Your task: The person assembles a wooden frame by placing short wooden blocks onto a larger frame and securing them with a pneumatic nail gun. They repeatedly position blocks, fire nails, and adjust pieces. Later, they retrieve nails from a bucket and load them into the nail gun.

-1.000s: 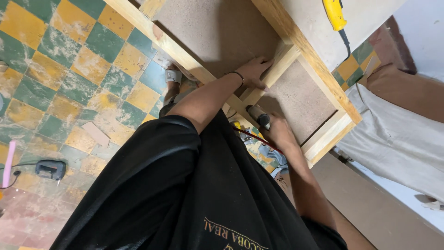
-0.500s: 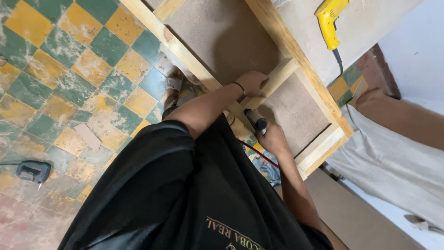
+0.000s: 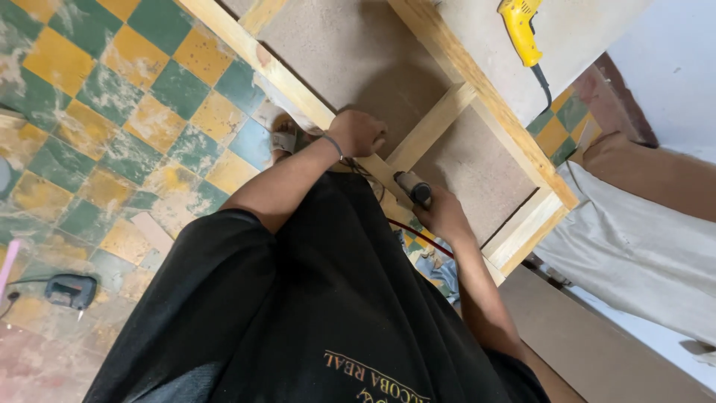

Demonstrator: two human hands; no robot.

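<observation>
The left hand (image 3: 359, 133) is curled into a fist and pressed on the pale pine frame rail (image 3: 298, 93), just where the short wooden cross-piece (image 3: 432, 125) meets it. The right hand (image 3: 440, 216) is closed around the dark cylindrical handle of a tool (image 3: 412, 187), its end pointing toward the same joint; a thin red cord (image 3: 418, 235) trails back from under that hand. What the tool's tip is doing cannot be told — it is hidden behind the handle and the rail.

The risks, as I judge them: the two hands are close together, so a slip of the tool along the smooth planed pine could run it into the left knuckles. The cross-piece is held only by hand pressure as far as can be seen, and it could shift at the joint if that pressure eases. The cord lies across the lap near the black shirt (image 3: 313, 313) and could snag.

The frame is square-edged softwood, light yellow with a visible knot, laid over a flat grey-brown fibreboard panel (image 3: 350, 52) with a matte, slightly dusty face. A yellow plastic-bodied electric drill (image 3: 520, 30) lies on the board beyond the far rail, well apart from both hands. The floor (image 3: 97, 127) is worn green-and-yellow chequered tile — scuffed and blotched.
</observation>
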